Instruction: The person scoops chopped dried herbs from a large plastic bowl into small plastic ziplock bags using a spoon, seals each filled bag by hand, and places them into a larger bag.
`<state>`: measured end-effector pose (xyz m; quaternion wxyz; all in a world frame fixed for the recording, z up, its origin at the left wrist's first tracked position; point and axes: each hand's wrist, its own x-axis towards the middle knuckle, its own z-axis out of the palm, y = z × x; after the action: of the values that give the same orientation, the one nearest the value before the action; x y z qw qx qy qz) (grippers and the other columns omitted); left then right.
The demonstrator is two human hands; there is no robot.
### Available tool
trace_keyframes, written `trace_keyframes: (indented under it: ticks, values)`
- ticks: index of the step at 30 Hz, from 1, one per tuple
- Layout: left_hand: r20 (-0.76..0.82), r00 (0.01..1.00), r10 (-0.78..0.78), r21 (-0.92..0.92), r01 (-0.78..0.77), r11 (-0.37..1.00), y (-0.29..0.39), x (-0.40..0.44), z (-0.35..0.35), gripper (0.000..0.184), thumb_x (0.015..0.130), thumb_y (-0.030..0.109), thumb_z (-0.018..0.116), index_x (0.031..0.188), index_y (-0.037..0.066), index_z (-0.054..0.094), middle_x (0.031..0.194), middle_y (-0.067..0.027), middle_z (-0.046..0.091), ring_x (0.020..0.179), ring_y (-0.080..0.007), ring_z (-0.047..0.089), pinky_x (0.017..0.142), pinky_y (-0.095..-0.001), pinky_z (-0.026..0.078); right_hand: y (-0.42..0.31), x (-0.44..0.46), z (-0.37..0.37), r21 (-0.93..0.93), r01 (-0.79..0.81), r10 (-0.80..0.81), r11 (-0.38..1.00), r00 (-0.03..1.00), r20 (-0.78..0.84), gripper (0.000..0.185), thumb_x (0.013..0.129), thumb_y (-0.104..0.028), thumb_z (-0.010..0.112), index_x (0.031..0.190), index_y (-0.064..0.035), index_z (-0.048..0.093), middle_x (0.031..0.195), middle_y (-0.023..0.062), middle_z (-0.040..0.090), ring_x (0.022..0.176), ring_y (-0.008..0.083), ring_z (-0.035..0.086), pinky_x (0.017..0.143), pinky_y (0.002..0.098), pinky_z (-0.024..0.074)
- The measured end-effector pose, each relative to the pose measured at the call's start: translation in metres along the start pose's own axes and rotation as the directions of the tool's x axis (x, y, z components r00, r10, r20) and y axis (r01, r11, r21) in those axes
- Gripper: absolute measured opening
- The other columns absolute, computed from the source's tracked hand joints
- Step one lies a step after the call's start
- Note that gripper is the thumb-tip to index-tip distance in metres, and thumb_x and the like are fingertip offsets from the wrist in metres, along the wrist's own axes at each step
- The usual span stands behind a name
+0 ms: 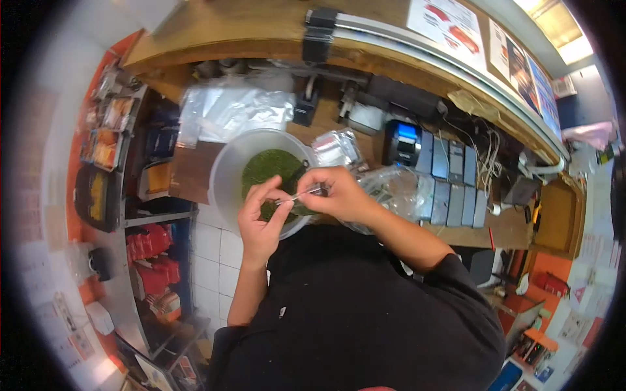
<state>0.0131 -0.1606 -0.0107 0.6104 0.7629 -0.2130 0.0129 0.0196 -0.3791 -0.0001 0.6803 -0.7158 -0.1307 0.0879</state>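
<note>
A large translucent white tub [225, 153] holds a mass of fine green, herb-like stuff [270, 164]. Above it, my left hand [262, 212] pinches one end of a small, thin, shiny strip [295, 196] between thumb and forefinger. The other end runs to my right hand [339, 195], whose fingers are closed round a small dark, silvery piece [317, 189]; its kind is too small to make out. Inside the tub, a black handle [299, 171] leans near the right rim, just behind my right hand.
Clear plastic bags [241, 107] lie behind the tub, and a stack of silvery packets [338, 150] stands to its right. Farther right are a card-reader-like device [403, 142], rows of phone-like slabs [447, 203] and tangled white cables [490, 156]. A shelf [228, 49] overhangs the counter.
</note>
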Motion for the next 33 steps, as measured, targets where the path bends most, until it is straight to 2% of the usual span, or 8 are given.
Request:
trace_keyframes:
  ticks: [1,9,11,16,19,21,24,33]
  values:
    - [-0.012,0.994,-0.112,-0.194,0.108,0.975,0.005,-0.001,0.007,0.063,0.085,0.003,0.074,0.143,-0.001,0.049,0.118,-0.0134,0.066,0.105,-0.0193,0.061,0.094,-0.0353,0.045,0.002,-0.009,-0.012,0.051,-0.004,0.004,0.999,1.000,0.002,0.008,0.085,-0.007,0.071,0.090,-0.0019,0.067,0.091,0.0015,0.068,0.085,0.0098,0.060,0.078,0.0283,0.0490]
    - [-0.074,0.990,-0.122,-0.205,0.104,0.973,-0.004,0.008,0.010,0.061,0.088,0.007,0.072,0.144,0.000,0.047,0.121,-0.0115,0.063,0.113,-0.0201,0.058,0.094,-0.0344,0.044,0.027,-0.076,-0.121,-0.118,-0.306,0.314,0.945,0.948,0.056,0.019,0.086,-0.016,0.073,0.100,-0.0030,0.070,0.095,0.0037,0.072,0.088,0.0125,0.064,0.081,0.0296,0.0519]
    - [-0.089,0.987,-0.136,-0.223,0.113,0.968,-0.006,0.011,0.010,0.059,0.089,0.006,0.071,0.143,0.000,0.048,0.120,-0.0113,0.063,0.111,-0.0196,0.059,0.094,-0.0337,0.044,0.031,-0.071,-0.127,-0.335,-0.423,0.383,0.842,0.906,-0.181,0.028,0.085,-0.019,0.076,0.108,-0.0030,0.071,0.096,0.0053,0.073,0.089,0.0132,0.065,0.081,0.0311,0.0525]
    - [-0.130,0.975,-0.178,-0.244,0.142,0.959,-0.007,0.019,0.010,0.054,0.091,0.004,0.067,0.142,0.000,0.049,0.117,-0.0108,0.063,0.107,-0.0180,0.059,0.093,-0.0319,0.045,0.150,-0.005,-0.129,-0.170,-0.338,0.262,0.926,0.898,-0.354,0.033,0.084,-0.019,0.079,0.109,0.0000,0.071,0.093,0.0040,0.072,0.084,0.0113,0.064,0.075,0.0260,0.0505]
    - [-0.146,0.972,-0.183,-0.226,0.147,0.963,-0.002,0.020,0.009,0.053,0.091,0.002,0.066,0.142,0.000,0.049,0.117,-0.0107,0.063,0.106,-0.0176,0.059,0.093,-0.0313,0.045,0.211,0.047,-0.113,-0.425,-0.470,0.369,0.773,0.879,-0.301,0.046,0.081,-0.034,0.080,0.111,-0.0001,0.071,0.102,0.0122,0.073,0.091,0.0209,0.070,0.082,0.0337,0.0539]
    - [-0.167,0.958,-0.233,-0.228,0.193,0.954,0.004,0.018,0.007,0.054,0.091,0.000,0.066,0.142,0.000,0.048,0.116,-0.0105,0.064,0.106,-0.0174,0.059,0.093,-0.0316,0.046,0.223,0.068,-0.096,-0.648,-0.666,0.474,0.370,0.735,-0.484,0.056,0.079,-0.048,0.077,0.109,-0.0013,0.072,0.106,0.0195,0.072,0.101,0.0318,0.070,0.090,0.0428,0.0536]
    - [-0.211,0.947,-0.243,-0.193,0.203,0.960,0.000,0.011,-0.001,0.054,0.091,-0.001,0.065,0.142,0.000,0.048,0.115,-0.0099,0.064,0.105,-0.0166,0.059,0.094,-0.0314,0.045,0.262,0.079,-0.097,-0.691,-0.616,0.429,0.377,0.778,-0.459,0.058,0.077,-0.055,0.074,0.102,-0.0026,0.074,0.108,0.0220,0.071,0.105,0.0383,0.067,0.093,0.0475,0.0519]
    - [-0.242,0.911,-0.334,-0.254,0.272,0.928,-0.012,0.007,-0.007,0.052,0.091,-0.001,0.064,0.141,0.001,0.048,0.115,-0.0078,0.064,0.102,-0.0137,0.059,0.091,-0.0291,0.046,0.302,0.069,-0.131,-0.840,-0.391,0.362,0.377,0.897,-0.255,0.037,0.089,-0.038,0.058,0.088,-0.0048,0.075,0.101,0.0224,0.070,0.098,0.0395,0.066,0.089,0.0475,0.0524]
